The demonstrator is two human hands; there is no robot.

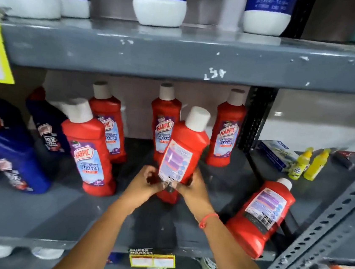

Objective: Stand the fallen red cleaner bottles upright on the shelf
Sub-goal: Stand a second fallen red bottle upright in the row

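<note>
both hands' fingers [145,175] clasp the tilted red bottle [183,148] low at its base.

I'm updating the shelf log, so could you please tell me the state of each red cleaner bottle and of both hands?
Held red bottle: tilted, back label facing out, base near the shelf.
Fallen red bottle: lying on its side at right.
Front-left red bottle: upright.
Three rear red bottles: upright.
Left hand: grip closed on held bottle.
Right hand: grip closed on held bottle.
</note>
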